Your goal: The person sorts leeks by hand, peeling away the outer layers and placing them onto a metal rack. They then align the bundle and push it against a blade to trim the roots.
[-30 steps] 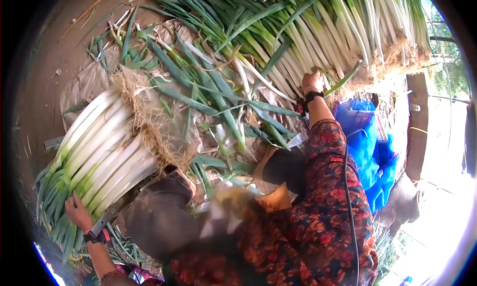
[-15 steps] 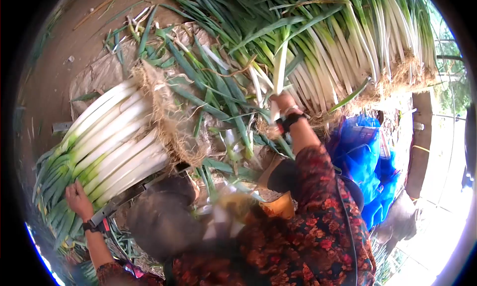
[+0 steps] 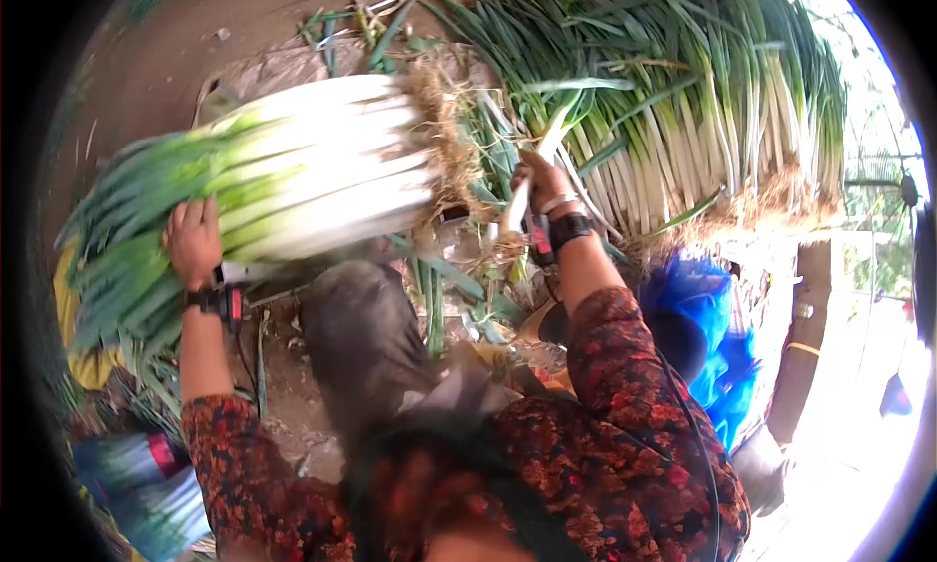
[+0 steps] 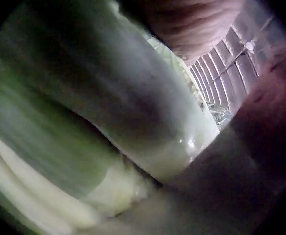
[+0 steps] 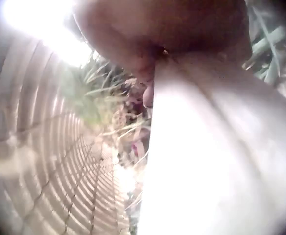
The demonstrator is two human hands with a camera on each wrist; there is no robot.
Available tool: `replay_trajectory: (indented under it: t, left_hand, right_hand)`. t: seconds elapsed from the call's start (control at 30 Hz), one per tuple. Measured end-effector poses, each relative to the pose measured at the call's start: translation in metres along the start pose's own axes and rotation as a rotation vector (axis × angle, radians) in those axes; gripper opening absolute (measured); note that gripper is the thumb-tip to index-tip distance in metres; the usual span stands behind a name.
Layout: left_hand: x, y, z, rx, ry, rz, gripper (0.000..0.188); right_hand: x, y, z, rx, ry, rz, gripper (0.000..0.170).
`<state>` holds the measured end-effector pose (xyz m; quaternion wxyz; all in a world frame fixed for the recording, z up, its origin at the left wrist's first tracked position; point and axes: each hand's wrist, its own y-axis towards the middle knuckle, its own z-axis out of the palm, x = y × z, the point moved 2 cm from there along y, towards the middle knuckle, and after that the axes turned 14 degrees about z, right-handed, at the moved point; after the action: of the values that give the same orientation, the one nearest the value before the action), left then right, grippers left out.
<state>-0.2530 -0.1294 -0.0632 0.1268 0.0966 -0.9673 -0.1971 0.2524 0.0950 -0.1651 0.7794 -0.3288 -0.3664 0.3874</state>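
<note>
A thick bundle of leeks [image 3: 322,171] lies at the left in the head view, green leaves to the left and roots to the right. My left hand [image 3: 195,242] rests over its green part, fingers on the stalks; close stalks [image 4: 133,93] fill much of the left wrist view. Just right of the bundle's roots, my right hand [image 3: 551,183] grips a leek [image 3: 517,207], its root end down and leaves up. That white stalk [image 5: 211,156] shows large below the fingers in the right wrist view.
A big row of leeks [image 3: 683,142] lies at the upper right, with a blue bag [image 3: 705,318] below it. Loose leaves [image 3: 429,293] litter the ground between the bundle and the row. Bent knees are near the bundle's lower side. Wrapped leeks [image 3: 146,494] lie at the lower left.
My right hand has drawn a leek from the row and moved left, nearer the bundle's roots. My left hand has stayed on the bundle, which now appears more level and closer, as the view shifted.
</note>
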Motion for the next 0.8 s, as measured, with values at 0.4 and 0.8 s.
replay_trajectory:
  t: [0.4,0.8]
  left_hand:
    - [-0.029,0.009,-0.033,0.042,-0.269,0.111,0.025]
    - [-0.022,-0.002,-0.011,-0.061,-0.158,0.203,0.024]
  right_hand:
    - [-0.119,-0.235,0.21,0.383,-0.957,-0.396,0.058]
    - [-0.205,-0.075,0.321,-0.067,-2.118,-1.137,0.045]
